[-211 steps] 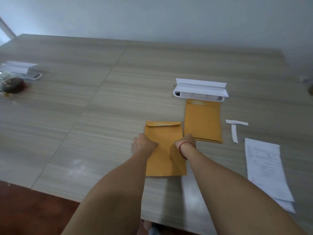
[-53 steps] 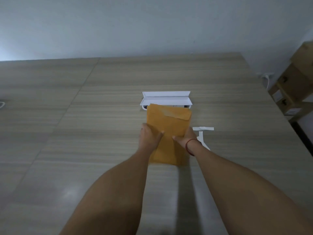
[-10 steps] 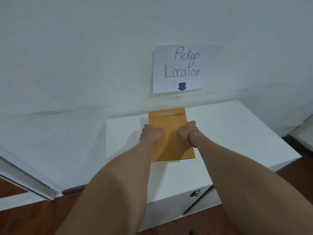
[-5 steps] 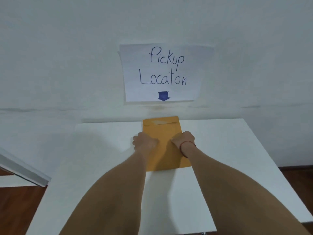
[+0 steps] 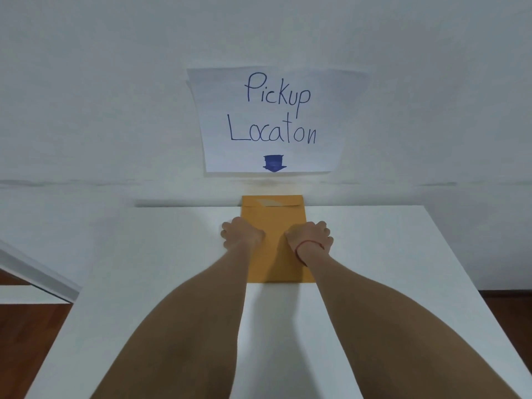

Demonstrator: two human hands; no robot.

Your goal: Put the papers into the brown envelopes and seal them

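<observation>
A brown envelope (image 5: 275,223) with its flap folded down is held over a white cabinet top (image 5: 172,254), its far end against the wall. My left hand (image 5: 240,236) grips its left edge and my right hand (image 5: 309,236), with a red string on the wrist, grips its right edge. Whether one or more envelopes are stacked in the grip cannot be told. No loose papers are in view.
A white sign (image 5: 273,119) reading "Pickup Locaton" with a blue down arrow hangs on the wall right above the envelope. Dark wooden floor (image 5: 26,326) shows to the left and right of the cabinet. A white ledge (image 5: 34,275) runs at the left.
I have come closer to the white cabinet. The envelope in both hands has moved forward until its far end meets the wall under the sign.
</observation>
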